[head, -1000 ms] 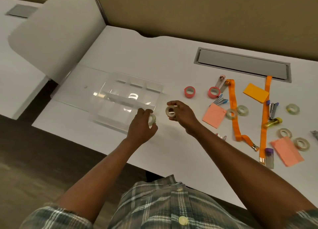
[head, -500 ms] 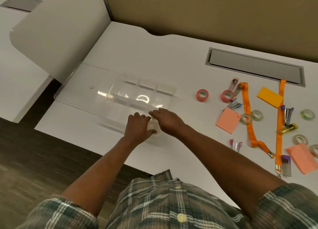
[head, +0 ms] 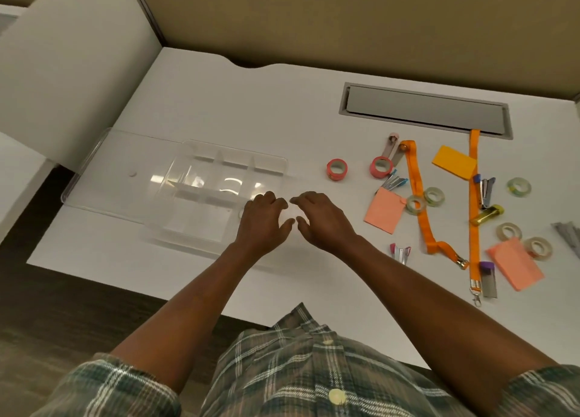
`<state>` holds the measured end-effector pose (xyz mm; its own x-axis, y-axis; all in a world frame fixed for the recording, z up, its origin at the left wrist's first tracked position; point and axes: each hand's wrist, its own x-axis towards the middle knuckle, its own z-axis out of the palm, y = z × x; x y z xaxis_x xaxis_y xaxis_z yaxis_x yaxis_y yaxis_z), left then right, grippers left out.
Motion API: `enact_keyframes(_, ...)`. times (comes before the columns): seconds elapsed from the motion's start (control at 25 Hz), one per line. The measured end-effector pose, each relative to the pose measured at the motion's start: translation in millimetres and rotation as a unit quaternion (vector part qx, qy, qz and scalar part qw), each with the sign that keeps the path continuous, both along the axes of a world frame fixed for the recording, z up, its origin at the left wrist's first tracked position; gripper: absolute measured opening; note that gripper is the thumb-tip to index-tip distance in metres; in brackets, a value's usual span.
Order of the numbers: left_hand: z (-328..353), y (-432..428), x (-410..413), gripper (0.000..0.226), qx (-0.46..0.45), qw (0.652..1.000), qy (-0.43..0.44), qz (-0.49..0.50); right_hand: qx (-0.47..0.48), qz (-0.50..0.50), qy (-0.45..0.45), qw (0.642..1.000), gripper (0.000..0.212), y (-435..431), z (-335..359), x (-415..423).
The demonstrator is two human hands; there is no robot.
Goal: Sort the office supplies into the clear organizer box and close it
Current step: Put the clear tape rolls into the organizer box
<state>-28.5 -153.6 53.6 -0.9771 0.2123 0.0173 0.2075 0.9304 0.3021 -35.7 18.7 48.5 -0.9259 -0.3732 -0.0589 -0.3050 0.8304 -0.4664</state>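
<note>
The clear organizer box (head: 219,165) lies on the white desk with its lid (head: 119,172) folded open to the left. Both my hands hover palm down over its near right end. My left hand (head: 263,222) has its fingers spread, and the pale edge of a tape roll (head: 241,214) peeks out beside its fingertips inside the box. My right hand (head: 323,219) sits just to the right, thumb apart from the fingers, with nothing visible in it. The rest of the supplies lie loose to the right.
On the desk to the right are two pink tape rolls (head: 336,169), several clear tape rolls (head: 434,196), two orange lanyards (head: 417,197), sticky notes (head: 383,210), small staplers (head: 486,190) and a yellow tube (head: 486,214). A grey cable slot (head: 426,109) is behind them. A white partition (head: 72,71) stands on the left.
Each hand held a pale tape roll a second ago. Both hands came down together at the box's near right end and have since parted slightly, with their fingers spread.
</note>
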Motion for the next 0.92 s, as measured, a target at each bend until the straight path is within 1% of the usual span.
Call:
enact_keyframes(0.28,1.0,110.3,-11.9,0.039,0.014,0.996,-0.022,-0.085,0.009,-0.079,0.004,0.997,0.044,107.2,-1.4,18.5)
enact_keyframes(0.48,-3.9,183.1,-16.5,0.042,0.005,0.989,-0.050,-0.137,0.028,-0.137,-0.008,0.990,0.042,181.2,-7.8,31.0)
enact_keyframes(0.6,-12.2,219.8,-20.3,0.046,-0.034,0.980,-0.069,-0.182,0.035,-0.174,-0.017,0.984,0.042,219.4,-17.2,38.7)
enact_keyframes(0.76,-23.2,257.0,-22.8,0.056,-0.100,0.961,-0.108,-0.235,0.074,-0.213,-0.038,0.974,0.050,263.0,-31.7,38.4)
enact_keyframes(0.84,-28.3,270.2,-24.2,0.055,-0.136,0.947,-0.121,-0.263,0.100,-0.208,-0.058,0.971,0.053,280.1,-37.1,31.7)
enact_keyframes(0.92,-32.7,277.7,-26.2,0.052,-0.166,0.938,-0.136,-0.272,0.127,-0.183,-0.079,0.972,0.060,289.5,-39.4,22.5)
